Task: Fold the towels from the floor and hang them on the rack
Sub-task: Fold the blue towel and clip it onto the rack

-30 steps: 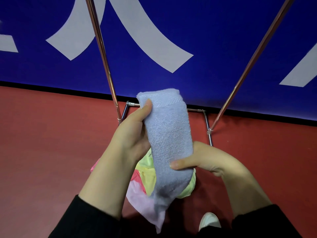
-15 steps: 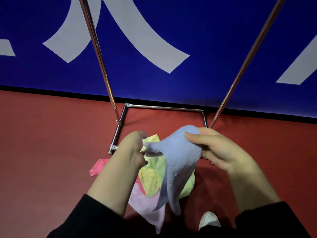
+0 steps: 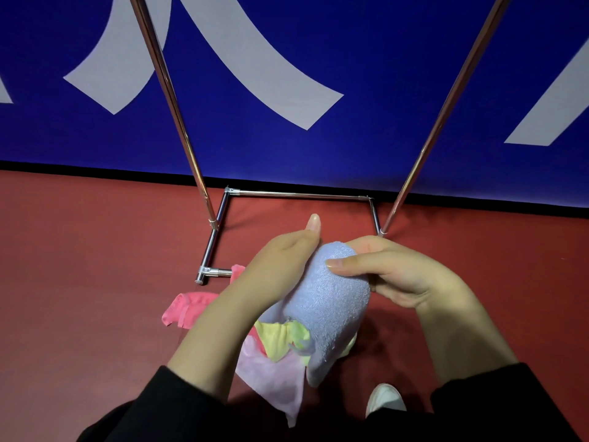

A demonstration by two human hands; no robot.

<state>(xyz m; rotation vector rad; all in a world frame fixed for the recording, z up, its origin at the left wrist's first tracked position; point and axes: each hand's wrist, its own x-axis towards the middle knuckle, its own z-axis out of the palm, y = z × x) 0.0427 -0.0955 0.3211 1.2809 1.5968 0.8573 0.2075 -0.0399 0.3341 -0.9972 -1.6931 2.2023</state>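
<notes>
Dead center, both hands work the light blue towel [image 3: 328, 301]: right hand [image 3: 392, 272] pinches its top fold, left hand [image 3: 280, 263] grips the side to square it. Rack [image 3: 178, 100] uprights wait at 11 and 1, more towels [image 3: 277, 346] piled at 6

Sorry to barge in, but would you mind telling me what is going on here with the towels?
A person in black sleeves is folding a light blue terry towel in mid-air. The left hand grips its left side, and the right hand pinches the top fold. Below on the red floor lies a pile not yet folded: a bright pink towel, a yellow towel and a pale pink towel. The metal rack stands just behind; no towel shows on its visible bars.
</notes>
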